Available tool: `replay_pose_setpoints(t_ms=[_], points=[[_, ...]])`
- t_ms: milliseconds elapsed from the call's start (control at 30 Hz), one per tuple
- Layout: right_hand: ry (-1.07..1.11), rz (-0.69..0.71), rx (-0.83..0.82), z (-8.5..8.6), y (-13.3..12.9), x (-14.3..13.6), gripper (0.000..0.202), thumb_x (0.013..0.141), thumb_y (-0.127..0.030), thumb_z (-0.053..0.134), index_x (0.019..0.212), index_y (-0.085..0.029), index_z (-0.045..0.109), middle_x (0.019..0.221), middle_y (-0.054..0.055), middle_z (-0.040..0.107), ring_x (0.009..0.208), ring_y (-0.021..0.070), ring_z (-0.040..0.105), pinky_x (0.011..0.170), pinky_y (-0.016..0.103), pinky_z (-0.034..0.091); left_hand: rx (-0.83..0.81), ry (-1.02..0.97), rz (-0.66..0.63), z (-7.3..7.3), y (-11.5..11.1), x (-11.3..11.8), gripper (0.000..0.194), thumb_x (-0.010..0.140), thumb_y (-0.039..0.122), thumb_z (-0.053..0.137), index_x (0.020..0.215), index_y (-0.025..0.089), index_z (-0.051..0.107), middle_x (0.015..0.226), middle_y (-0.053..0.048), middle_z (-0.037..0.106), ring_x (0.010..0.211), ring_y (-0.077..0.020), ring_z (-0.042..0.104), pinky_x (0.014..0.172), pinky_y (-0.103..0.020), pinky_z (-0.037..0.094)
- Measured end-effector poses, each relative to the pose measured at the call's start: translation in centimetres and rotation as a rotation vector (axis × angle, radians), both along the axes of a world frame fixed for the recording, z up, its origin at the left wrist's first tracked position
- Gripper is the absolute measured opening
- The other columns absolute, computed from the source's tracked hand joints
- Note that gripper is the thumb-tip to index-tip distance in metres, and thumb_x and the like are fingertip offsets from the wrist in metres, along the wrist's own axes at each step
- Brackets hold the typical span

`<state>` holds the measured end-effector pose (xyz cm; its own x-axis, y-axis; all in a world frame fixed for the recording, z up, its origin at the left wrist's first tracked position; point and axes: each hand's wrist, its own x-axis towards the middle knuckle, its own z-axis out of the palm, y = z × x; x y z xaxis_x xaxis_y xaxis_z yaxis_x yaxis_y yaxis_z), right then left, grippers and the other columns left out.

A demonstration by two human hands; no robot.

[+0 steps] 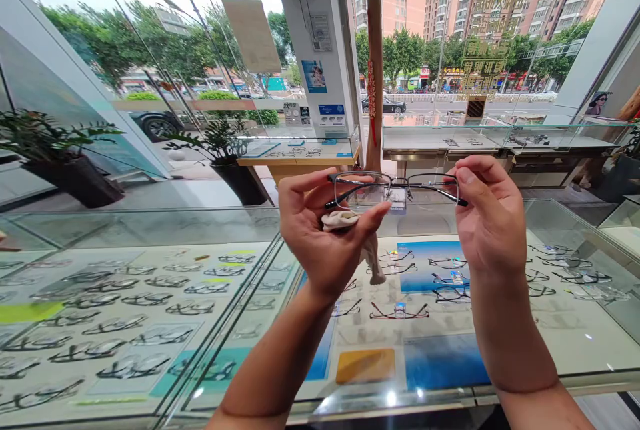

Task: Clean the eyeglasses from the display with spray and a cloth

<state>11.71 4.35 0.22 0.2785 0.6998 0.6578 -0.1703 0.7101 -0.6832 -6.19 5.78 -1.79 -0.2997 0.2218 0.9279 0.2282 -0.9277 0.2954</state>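
Note:
A pair of dark-framed eyeglasses (pixel 399 183) is held up level above the glass display counter, lenses upright and temples folded behind them. At its left end my left hand (pixel 320 237) grips the frame, the thumb near the lower rim of the left lens. A crumpled pale cloth (pixel 341 219) is tucked in the same palm, and part of it hangs below the hand. My right hand (pixel 487 210) pinches the right end of the glasses between thumb and fingers.
Below the hands, a glass display case (pixel 370 343) holds rows of eyeglasses; another case (pixel 125 270) adjoins it at left. Potted plants (pixel 240 177) and a wooden post (pixel 375 83) stand beyond. More showcases (pixel 450 143) line the window.

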Motion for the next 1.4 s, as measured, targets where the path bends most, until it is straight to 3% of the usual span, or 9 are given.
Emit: replay_pose_setpoints(t_ms=[800, 933, 1000, 1100, 1167, 1267, 1400], points=[[-0.017, 0.002, -0.007, 0.2, -0.4, 0.1, 0.015, 0.085, -0.038, 0.08, 0.094, -0.03, 0.072, 0.097, -0.001, 0.072, 0.092, 0.0166, 0.071, 0.087, 0.032, 0.061, -0.009, -0.002, -0.01, 0.1, -0.1, 0.0, 0.058, 0.073, 0.048, 0.096, 0.112, 0.025, 0.059, 0.094, 0.0, 0.073, 0.087, -0.0208, 0.08, 0.063, -0.028, 0.064], [0.038, 0.038, 0.015, 0.3, -0.2, 0.2, 0.017, 0.094, -0.045, 0.066, 0.092, -0.029, 0.074, 0.096, 0.001, 0.073, 0.094, 0.0174, 0.072, 0.088, 0.033, 0.061, -0.044, -0.003, -0.044, -0.2, 0.1, 0.0, 0.057, 0.076, 0.05, 0.094, 0.113, 0.026, 0.058, 0.096, -0.001, 0.075, 0.088, -0.021, 0.08, 0.066, -0.03, 0.063], [0.038, 0.053, 0.008, 0.2, 0.3, 0.4, 0.017, 0.094, -0.04, 0.063, 0.091, -0.029, 0.075, 0.096, 0.001, 0.074, 0.096, 0.0181, 0.073, 0.089, 0.034, 0.061, -0.052, -0.016, -0.06, -0.4, 0.5, -0.1, 0.056, 0.077, 0.052, 0.092, 0.113, 0.026, 0.058, 0.097, -0.002, 0.076, 0.088, -0.0206, 0.08, 0.067, -0.03, 0.063], [-0.035, 0.11, 0.005, 0.1, 1.0, 0.6, 0.008, 0.083, -0.026, 0.073, 0.089, -0.029, 0.077, 0.096, -0.001, 0.077, 0.095, 0.0181, 0.073, 0.091, 0.035, 0.061, -0.098, -0.034, -0.082, -0.7, 0.9, -0.5, 0.056, 0.079, 0.057, 0.089, 0.113, 0.028, 0.056, 0.098, -0.002, 0.075, 0.086, -0.0193, 0.079, 0.066, -0.028, 0.061], [-0.159, 0.186, 0.042, 0.1, 1.2, 0.4, 0.013, 0.08, -0.023, 0.079, 0.092, -0.029, 0.08, 0.099, 0.0, 0.078, 0.096, 0.0191, 0.074, 0.092, 0.037, 0.061, -0.179, -0.051, -0.154, -0.6, 0.9, -0.8, 0.056, 0.08, 0.06, 0.087, 0.112, 0.028, 0.055, 0.099, -0.002, 0.075, 0.08, -0.0173, 0.077, 0.064, -0.027, 0.06], [-0.303, 0.224, 0.16, 0.0, 0.8, -0.1, 0.014, 0.084, -0.026, 0.083, 0.097, -0.031, 0.082, 0.109, 0.001, 0.079, 0.107, 0.0214, 0.074, 0.099, 0.041, 0.06, -0.386, -0.119, -0.384, 0.0, 0.2, -0.8, 0.058, 0.077, 0.063, 0.088, 0.108, 0.027, 0.055, 0.09, 0.0, 0.072, 0.064, -0.0118, 0.069, 0.054, -0.023, 0.053], [-0.336, 0.06, 0.323, -0.4, 0.0, -0.9, 0.01, 0.09, -0.027, 0.08, 0.098, -0.034, 0.082, 0.111, 0.0, 0.079, 0.113, 0.0214, 0.073, 0.107, 0.044, 0.056, -0.667, -0.269, -0.77, 0.7, -1.3, -0.2, 0.058, 0.071, 0.06, 0.093, 0.096, 0.022, 0.057, 0.066, 0.009, 0.054, 0.042, -0.0029, 0.041, 0.038, -0.017, 0.036]])
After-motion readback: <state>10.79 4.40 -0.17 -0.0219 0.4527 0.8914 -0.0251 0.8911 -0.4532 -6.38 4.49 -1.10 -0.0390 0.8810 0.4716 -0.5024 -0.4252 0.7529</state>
